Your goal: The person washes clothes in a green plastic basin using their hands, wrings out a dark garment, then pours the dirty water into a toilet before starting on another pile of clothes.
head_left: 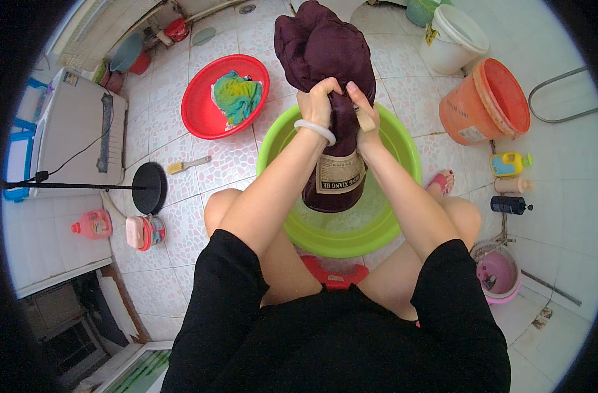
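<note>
My left hand (316,105), with a white bangle at the wrist, is closed around a dark maroon padded cloth item (325,49). Beside it my right hand (366,118) grips the same cloth, thumb up along it. Gathered narrow between my hands, the cloth bulges out above them. Its lower end, with a large beige printed label (340,173), hangs over a lime-green basin (341,245). A small beige strip (366,120) lies against my right hand. Cloudy, sudsy water (351,221) shows inside the basin, which stands between my legs.
Left of the basin are a red basin (191,111) holding a green-blue cloth (236,97), a brush (189,165) and a black round stand base (149,188). To the right stand an orange bucket (469,108), a white bucket (443,49), several bottles (508,205) and a pink tub (505,291).
</note>
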The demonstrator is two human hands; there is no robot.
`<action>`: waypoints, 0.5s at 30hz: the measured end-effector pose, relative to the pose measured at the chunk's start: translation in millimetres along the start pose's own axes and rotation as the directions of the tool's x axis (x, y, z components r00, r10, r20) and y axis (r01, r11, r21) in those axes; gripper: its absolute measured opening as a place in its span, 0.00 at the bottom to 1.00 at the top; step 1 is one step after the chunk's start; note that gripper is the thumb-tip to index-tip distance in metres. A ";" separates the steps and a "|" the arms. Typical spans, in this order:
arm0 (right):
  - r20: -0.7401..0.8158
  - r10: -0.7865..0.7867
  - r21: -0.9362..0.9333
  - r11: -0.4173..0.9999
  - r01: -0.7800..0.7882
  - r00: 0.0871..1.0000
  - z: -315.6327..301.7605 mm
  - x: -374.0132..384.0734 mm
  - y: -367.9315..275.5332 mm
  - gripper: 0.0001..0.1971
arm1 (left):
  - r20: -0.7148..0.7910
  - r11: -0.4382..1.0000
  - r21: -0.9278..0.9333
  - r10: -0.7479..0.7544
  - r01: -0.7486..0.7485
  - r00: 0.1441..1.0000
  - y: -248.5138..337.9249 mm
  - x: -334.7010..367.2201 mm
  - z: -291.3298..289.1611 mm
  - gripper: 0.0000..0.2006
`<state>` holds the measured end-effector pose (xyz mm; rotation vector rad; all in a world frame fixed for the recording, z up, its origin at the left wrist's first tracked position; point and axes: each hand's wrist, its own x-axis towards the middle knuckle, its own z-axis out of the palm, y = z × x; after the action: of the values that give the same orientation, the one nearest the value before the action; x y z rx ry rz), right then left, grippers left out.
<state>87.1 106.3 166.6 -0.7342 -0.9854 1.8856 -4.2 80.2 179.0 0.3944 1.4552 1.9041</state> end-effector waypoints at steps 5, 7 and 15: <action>-0.027 0.045 0.092 0.995 -0.042 0.999 0.7 5.5 3.0 0.25 | -0.059 0.999 -0.053 -0.003 0.000 0.998 -0.6 4.5 3.4 0.06; -0.010 0.046 0.106 0.993 -0.044 0.999 0.4 7.5 2.6 0.25 | -0.052 0.998 -0.059 0.000 -0.003 0.999 2.5 4.4 4.3 0.07; 0.078 0.093 0.295 0.949 -0.112 0.993 7.9 1.1 -11.2 0.24 | 0.311 1.000 -0.012 0.030 -0.028 0.950 21.2 -0.8 0.7 0.18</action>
<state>85.1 108.1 180.1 -0.5569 -0.6867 2.1011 -10.5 77.4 199.1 0.6834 1.2381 1.7740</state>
